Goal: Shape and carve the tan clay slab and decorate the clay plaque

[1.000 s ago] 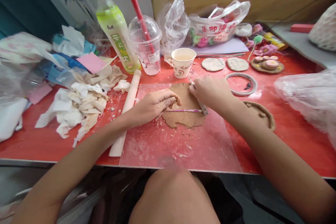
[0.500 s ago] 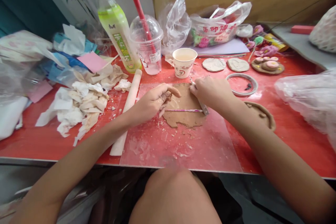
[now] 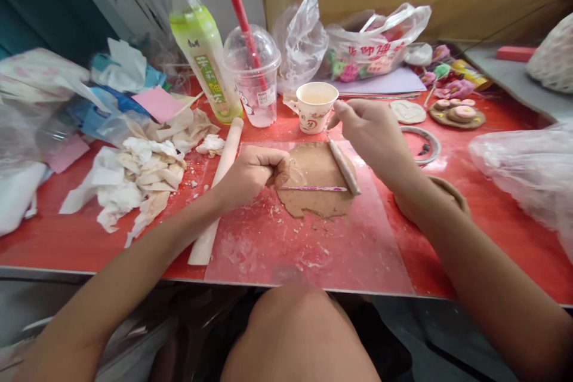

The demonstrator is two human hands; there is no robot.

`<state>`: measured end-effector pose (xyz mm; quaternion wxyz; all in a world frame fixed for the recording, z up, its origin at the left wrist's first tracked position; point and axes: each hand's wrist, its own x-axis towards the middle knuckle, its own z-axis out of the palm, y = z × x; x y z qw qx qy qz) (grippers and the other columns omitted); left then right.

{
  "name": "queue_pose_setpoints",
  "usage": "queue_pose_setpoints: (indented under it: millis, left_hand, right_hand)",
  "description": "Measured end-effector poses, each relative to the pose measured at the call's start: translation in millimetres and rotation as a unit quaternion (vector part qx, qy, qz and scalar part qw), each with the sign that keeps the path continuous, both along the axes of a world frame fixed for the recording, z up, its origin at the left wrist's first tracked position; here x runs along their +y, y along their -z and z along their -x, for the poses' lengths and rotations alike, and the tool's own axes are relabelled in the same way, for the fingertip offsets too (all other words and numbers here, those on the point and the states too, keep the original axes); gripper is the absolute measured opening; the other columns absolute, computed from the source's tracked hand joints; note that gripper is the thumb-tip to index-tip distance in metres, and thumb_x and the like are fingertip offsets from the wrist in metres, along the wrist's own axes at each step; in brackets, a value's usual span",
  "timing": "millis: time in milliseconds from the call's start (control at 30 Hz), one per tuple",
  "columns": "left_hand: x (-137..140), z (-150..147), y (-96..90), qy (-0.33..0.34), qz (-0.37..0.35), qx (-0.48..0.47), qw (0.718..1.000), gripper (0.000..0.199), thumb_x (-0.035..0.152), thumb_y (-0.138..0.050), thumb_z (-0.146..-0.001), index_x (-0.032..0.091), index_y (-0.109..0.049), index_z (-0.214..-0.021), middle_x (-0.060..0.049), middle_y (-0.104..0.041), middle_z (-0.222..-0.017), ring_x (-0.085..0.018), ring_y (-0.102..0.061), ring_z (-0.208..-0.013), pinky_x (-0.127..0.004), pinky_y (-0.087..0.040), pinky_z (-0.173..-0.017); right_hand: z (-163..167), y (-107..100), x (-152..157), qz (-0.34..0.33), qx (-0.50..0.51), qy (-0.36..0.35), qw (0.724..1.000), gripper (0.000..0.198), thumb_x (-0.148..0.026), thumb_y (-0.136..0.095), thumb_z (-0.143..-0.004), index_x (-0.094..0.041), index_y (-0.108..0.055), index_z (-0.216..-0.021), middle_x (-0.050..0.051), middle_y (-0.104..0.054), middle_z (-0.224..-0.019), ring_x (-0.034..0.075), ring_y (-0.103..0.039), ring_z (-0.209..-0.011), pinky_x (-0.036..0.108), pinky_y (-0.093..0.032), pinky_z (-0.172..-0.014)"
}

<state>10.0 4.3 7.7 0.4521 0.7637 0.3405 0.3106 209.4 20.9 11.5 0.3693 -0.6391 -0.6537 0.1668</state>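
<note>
My left hand (image 3: pixel 259 172) is resting curled by the flat, ragged-edged clay (image 3: pixel 311 164), which is lying on a clear sheet (image 3: pixel 313 256); my right hand (image 3: pixel 369 131) is bunching beside the paper cup (image 3: pixel 312 116). I cannot tell whether either is gripping anything. A rounded stick (image 3: pixel 344 167) is lying on the clay.

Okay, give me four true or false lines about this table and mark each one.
1. A thin pink-and-white strip lies across the flattened clay. True.
2. The rolling pin lies right of the flattened clay. False: the rolling pin lies left of it.
3. In this view, the right hand is nearer the paper cup than the left hand is. True.
4. The straw is blue. False: the straw is red.
</note>
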Motion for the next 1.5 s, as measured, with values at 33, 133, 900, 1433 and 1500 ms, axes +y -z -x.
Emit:
queue_pose_setpoints:
  millis: [33, 133, 900, 1433, 1500]
  left_hand:
    - [0.4, 0.1, 0.7, -0.003, 0.011, -0.012, 1.000, 0.016, 0.009, -0.036, -0.057, 0.016, -0.042, -0.044, 0.003, -0.041, -0.045, -0.006, -0.034, -0.045, -0.023, -0.026, -0.047]
    - [2.8, 1.7, 4.5, -0.010, 0.039, -0.052, 0.998, 0.014, 0.009, -0.037, -0.054, 0.016, -0.041, -0.043, 0.003, -0.039, -0.043, -0.007, -0.033, -0.043, -0.024, -0.022, -0.046]
    - [6.8, -3.8, 11.1, 0.028, 0.102, -0.041, 0.994, 0.021, 0.015, -0.057, -0.081, 0.013, -0.062, -0.101, -0.003, -0.063, -0.090, -0.009, -0.060, -0.077, -0.021, -0.049, -0.073]
    - [1.6, -2.3, 3.9, -0.051, -0.033, 0.112, 0.992, 0.021, 0.025, -0.046, -0.089, 0.015, -0.050, -0.070, 0.006, -0.048, -0.056, -0.006, -0.046, -0.052, -0.022, -0.037, -0.057]
    - [0.7, -1.5, 2.9, -0.057, -0.068, 0.141, 0.986, 0.025, 0.021, -0.043, -0.089, 0.015, -0.047, -0.066, 0.006, -0.045, -0.051, -0.006, -0.044, -0.051, -0.023, -0.035, -0.059]
  right_hand:
    - [-1.2, -2.0, 0.5, 0.003, 0.070, -0.007, 0.997, 0.033, -0.035, -0.035, -0.089, -0.019, -0.052, -0.066, -0.001, -0.038, -0.055, 0.011, -0.037, -0.052, 0.027, -0.027, -0.052]
    - [-5.1, -7.0, 2.4, 0.020, 0.161, -0.001, 0.987, 0.031, -0.034, -0.031, -0.090, -0.021, -0.046, -0.066, -0.005, -0.024, -0.054, 0.009, -0.023, -0.045, 0.027, -0.024, -0.047]
    - [-3.6, -4.8, 5.7, 0.100, 0.405, -0.051, 0.907, 0.029, -0.018, -0.041, -0.087, -0.019, -0.046, -0.058, -0.009, -0.017, -0.042, 0.005, -0.012, -0.037, 0.023, -0.012, -0.039]
    - [12.1, -7.6, -5.1, 0.122, 0.417, -0.102, 0.895, 0.035, -0.014, -0.043, -0.089, -0.016, -0.050, -0.055, -0.008, -0.021, -0.040, 0.003, -0.015, -0.036, 0.023, -0.009, -0.038]
    - [13.0, -7.5, -5.4, 0.129, 0.419, -0.098, 0.893, 0.036, -0.014, -0.043, -0.089, -0.016, -0.048, -0.054, -0.008, -0.021, -0.039, 0.003, -0.015, -0.035, 0.024, -0.008, -0.039]
